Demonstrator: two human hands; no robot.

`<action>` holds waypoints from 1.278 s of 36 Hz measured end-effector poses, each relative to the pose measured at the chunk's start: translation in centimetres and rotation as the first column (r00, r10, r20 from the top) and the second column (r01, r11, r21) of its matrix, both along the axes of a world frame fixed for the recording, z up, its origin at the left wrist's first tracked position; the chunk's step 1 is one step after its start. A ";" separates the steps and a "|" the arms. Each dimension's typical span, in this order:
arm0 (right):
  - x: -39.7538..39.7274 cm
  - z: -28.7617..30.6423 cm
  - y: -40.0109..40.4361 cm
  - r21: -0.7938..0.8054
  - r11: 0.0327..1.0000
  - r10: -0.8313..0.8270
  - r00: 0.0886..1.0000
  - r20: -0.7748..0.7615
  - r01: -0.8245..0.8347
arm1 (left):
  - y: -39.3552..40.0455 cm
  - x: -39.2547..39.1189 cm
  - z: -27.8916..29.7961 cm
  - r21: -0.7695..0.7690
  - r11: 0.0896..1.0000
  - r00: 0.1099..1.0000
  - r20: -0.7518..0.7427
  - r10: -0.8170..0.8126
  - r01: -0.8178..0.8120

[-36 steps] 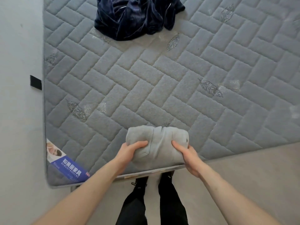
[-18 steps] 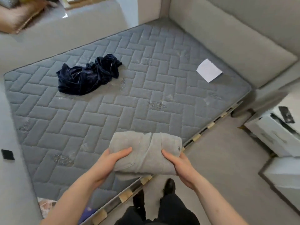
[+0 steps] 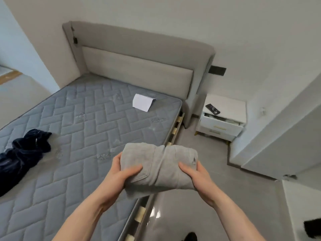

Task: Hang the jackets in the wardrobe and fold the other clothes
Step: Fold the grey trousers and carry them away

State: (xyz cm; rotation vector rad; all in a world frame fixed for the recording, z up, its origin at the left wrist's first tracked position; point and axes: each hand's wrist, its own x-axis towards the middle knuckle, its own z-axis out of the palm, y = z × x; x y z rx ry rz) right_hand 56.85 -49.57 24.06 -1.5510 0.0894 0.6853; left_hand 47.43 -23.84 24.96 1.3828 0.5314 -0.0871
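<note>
The folded grey garment (image 3: 159, 168) is held in mid-air over the near edge of the mattress (image 3: 83, 136), approx. above the bed rail, clear of the surface. It is gripped at both ends: the left hand (image 3: 119, 178) is curled round the left end, thumb laid on top and fingers wrapped under; the right hand (image 3: 197, 178) is closed the same way round the right end. A loose flap hangs at the bundle's lower left corner.

Further out, a crumpled dark navy garment (image 3: 22, 157) is left unfolded at the mattress's left side, well apart from the bundle. A white sheet of paper (image 3: 142, 102) lies near the headboard (image 3: 139, 66). Beside the bed stands a white nightstand (image 3: 224, 117) w/ its top drawer open and a phone (image 3: 212, 109) on top.

Risks, as judged: the fold could be lost if either grip is eased, since the bundle is supported only at its ends; the hanging flap would likely be the first part to unroll. A set-down too near the mattress edge could let it slide to the floor.

Vs. the earlier frame: the bundle was then pressed down on the mattress; it has since been lifted, and the view has been swung toward the headboard and nightstand. The grip is unchanged.
</note>
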 end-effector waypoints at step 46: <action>28.3 21.5 -50.5 0.188 0.363 -0.839 0.232 0.493 0.912 | -56.6 55.3 18.8 0.338 0.483 0.280 0.502 -0.818 0.808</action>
